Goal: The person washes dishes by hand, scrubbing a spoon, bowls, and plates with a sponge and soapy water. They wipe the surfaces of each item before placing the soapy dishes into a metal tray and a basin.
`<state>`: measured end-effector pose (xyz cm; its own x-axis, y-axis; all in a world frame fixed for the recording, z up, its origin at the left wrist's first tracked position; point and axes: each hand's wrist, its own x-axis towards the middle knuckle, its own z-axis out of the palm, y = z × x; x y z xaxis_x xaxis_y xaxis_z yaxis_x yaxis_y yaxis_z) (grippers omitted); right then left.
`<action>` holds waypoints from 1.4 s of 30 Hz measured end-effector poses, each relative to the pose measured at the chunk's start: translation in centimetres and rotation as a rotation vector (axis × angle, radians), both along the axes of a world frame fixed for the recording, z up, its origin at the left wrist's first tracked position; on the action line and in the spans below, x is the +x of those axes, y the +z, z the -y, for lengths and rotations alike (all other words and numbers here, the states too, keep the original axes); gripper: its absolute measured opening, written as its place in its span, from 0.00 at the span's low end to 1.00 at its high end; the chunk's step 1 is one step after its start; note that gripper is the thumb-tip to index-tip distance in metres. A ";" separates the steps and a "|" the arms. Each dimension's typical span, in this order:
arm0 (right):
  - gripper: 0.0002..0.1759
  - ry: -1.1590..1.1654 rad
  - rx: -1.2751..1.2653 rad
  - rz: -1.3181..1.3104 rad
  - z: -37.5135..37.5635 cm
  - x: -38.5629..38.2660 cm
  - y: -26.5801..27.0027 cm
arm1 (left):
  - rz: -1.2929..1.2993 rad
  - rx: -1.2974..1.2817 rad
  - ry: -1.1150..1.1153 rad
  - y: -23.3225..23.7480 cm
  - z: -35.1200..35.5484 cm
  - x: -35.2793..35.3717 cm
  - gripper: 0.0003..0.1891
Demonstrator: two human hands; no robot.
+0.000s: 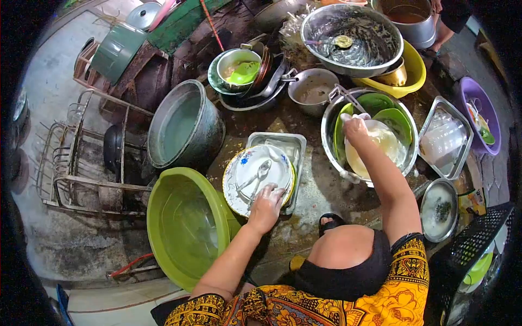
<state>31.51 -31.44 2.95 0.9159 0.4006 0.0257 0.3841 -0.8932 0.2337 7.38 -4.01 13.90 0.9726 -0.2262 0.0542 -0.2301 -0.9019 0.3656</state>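
Observation:
My left hand (265,208), soapy, lies with its fingers stretched over the near side of a white plate (232,173) with a blue flower pattern. Spoons (262,171) rest on this plate, which sits on a rectangular metal tray (298,145). My right hand (356,129) reaches into a large metal basin (328,145), its fingers closed at the far left of a pale, soapy dish (375,145). What it grips is hidden. Green plates (396,120) stand around that dish inside the basin, and a metal utensil handle (350,99) leans over the far rim.
Left of the tray are a green tub (157,231) of water and a grey bucket (204,122). Pots and a dirty metal bowl (309,27) crowd the far side. To the right stand a tray (462,155) of plastic containers, a suds bowl (427,231) and a black crate (478,236).

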 end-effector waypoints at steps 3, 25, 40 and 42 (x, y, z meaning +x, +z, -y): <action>0.09 0.054 -0.081 0.035 0.6 -0.7 -0.3 | 0.018 -0.020 -0.026 -0.3 0.6 0.5 0.12; 0.18 -0.067 0.541 0.100 4.9 -13.4 9.8 | 0.012 -0.585 -0.173 -3.4 16.9 11.5 0.27; 0.29 -1.391 0.707 0.069 29.7 -28.3 -5.2 | -0.396 -1.153 0.636 -3.1 3.0 0.3 0.20; 0.33 -1.362 0.633 0.138 28.8 -29.1 -7.1 | -0.486 -1.387 0.640 -3.9 0.1 -1.5 0.22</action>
<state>2.38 -60.27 -4.11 0.5436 -0.8391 -0.0223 -0.7899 -0.5024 -0.3516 5.89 -4.10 9.99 0.8688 0.1645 -0.4670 0.4140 0.2761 0.8674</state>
